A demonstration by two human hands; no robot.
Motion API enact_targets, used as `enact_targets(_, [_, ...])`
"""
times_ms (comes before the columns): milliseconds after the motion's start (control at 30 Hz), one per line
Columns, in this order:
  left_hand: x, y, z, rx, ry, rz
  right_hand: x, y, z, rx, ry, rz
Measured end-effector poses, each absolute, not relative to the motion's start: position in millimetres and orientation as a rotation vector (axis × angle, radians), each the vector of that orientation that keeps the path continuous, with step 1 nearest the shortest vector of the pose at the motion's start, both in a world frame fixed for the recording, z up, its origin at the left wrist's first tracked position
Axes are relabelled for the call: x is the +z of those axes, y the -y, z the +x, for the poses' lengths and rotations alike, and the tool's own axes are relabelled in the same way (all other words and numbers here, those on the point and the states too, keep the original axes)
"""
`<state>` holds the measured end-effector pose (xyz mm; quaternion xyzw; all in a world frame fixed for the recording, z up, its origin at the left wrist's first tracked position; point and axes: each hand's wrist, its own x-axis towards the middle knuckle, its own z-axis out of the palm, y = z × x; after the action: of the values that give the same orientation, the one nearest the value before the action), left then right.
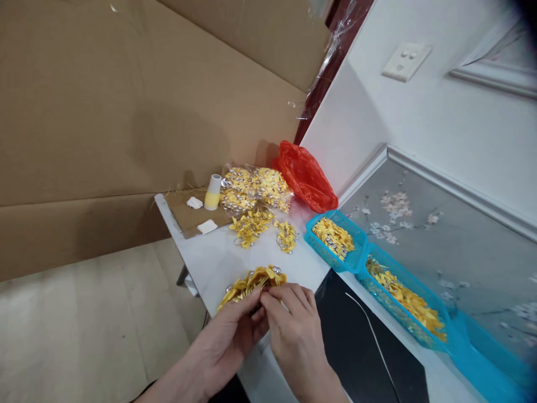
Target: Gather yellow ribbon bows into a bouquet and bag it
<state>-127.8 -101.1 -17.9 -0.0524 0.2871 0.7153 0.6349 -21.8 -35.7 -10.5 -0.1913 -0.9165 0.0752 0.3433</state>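
Observation:
A bunch of yellow ribbon pieces with silver beads and gold strands [254, 280] fans out above my fingers near the table's left edge. My left hand [235, 330] is closed around the lower side of the bunch, its thumb pressed along the strands. From the right, my right hand [293, 322] pinches the gathered ends, its fingertips meeting the left thumb. The fingers cover exactly what is pinched. Beyond the hands lie a loose yellow beaded cluster [250, 226] and a smaller beaded cluster [286, 236].
Blue baskets holding yellow pieces [361, 263] line the wall. A clear bag of beaded pieces [255, 187], a red plastic bag [304, 173] and a thread cone [213, 193] stand at the back. A thin pale cord [375, 336] crosses the black mat [352, 352]. Cardboard [104, 112] rises behind.

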Motion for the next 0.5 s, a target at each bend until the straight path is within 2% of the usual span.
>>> enact_targets(267, [-21.7, 100.2, -136.7, 1.646, -0.777, -0.138, 20.0, 11.4, -11.6, 0.749, 2.253, -0.567])
enact_targets(500, [-17.0, 104.6, -139.0, 1.668, -0.757, -0.209, 18.1, -49.2, -56.2, 0.870, 2.247, -0.684])
